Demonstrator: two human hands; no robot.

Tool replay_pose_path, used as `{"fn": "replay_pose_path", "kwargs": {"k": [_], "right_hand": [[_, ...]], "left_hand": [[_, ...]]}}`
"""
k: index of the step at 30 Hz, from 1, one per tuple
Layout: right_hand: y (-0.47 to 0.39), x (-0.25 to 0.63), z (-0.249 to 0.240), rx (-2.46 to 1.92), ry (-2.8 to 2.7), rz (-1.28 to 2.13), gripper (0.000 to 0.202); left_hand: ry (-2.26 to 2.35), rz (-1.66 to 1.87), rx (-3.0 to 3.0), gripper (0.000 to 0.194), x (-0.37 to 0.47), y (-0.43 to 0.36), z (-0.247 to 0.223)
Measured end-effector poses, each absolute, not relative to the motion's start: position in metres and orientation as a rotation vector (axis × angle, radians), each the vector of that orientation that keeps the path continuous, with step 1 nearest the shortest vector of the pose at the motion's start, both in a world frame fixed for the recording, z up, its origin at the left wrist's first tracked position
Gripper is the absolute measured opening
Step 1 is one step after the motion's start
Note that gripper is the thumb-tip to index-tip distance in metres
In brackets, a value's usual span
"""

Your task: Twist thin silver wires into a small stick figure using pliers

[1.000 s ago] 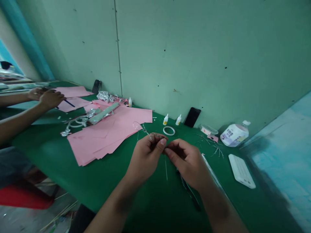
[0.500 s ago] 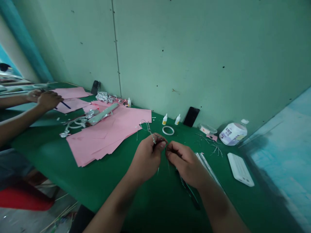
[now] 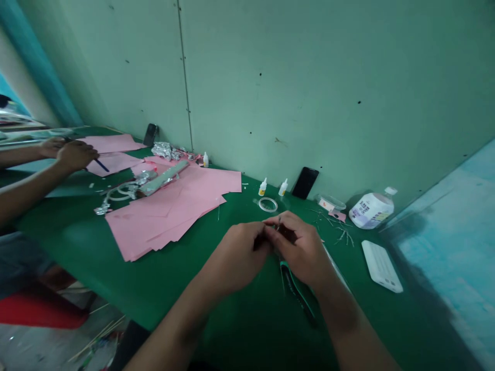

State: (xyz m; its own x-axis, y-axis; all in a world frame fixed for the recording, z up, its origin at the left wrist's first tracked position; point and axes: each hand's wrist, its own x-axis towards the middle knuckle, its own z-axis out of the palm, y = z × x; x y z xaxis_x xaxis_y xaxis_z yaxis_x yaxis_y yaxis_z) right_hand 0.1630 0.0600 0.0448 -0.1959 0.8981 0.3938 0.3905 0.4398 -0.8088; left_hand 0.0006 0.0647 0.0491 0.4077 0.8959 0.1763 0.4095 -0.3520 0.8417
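Note:
My left hand (image 3: 245, 252) and my right hand (image 3: 296, 245) meet above the green table (image 3: 185, 278), both with fingers pinched together. Between them is thin wire, mostly hidden by the fingers; a small tip shows above my right fingers and a fine strand hangs below. Black-and-green pliers (image 3: 297, 293) lie on the table under my right hand. Thin silvery rods (image 3: 337, 268) rest beside my right wrist. Just beyond the hands is a white ring (image 3: 268, 204).
Pink sheets (image 3: 166, 216) cover the table's left. Small bottles (image 3: 263, 187), a phone (image 3: 305, 183), twisted wire branches (image 3: 342, 234), a jug (image 3: 372, 210) and a white power bank (image 3: 382, 266) stand or lie around. Another person's hands (image 3: 75, 154) hold a pen at far left.
Both hands have turned inward and closed nearer together. The looped, twisted wire that stuck up over my left hand is now out of sight there, and more of the pliers shows.

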Motion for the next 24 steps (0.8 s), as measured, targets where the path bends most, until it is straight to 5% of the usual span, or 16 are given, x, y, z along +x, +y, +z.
{"fn": "replay_pose_path", "kwargs": {"k": [13,24], "right_hand": [[0.065,0.172,0.039,-1.073,-1.216,1.168,0.023],[0.061,0.172,0.043,-1.053,-1.356,1.224,0.025]], "left_hand": [[0.731,1.15,1.434,0.015,0.017,0.056,0.024],[0.577,0.924,1.165,0.027,0.023,0.048,0.024]]}}
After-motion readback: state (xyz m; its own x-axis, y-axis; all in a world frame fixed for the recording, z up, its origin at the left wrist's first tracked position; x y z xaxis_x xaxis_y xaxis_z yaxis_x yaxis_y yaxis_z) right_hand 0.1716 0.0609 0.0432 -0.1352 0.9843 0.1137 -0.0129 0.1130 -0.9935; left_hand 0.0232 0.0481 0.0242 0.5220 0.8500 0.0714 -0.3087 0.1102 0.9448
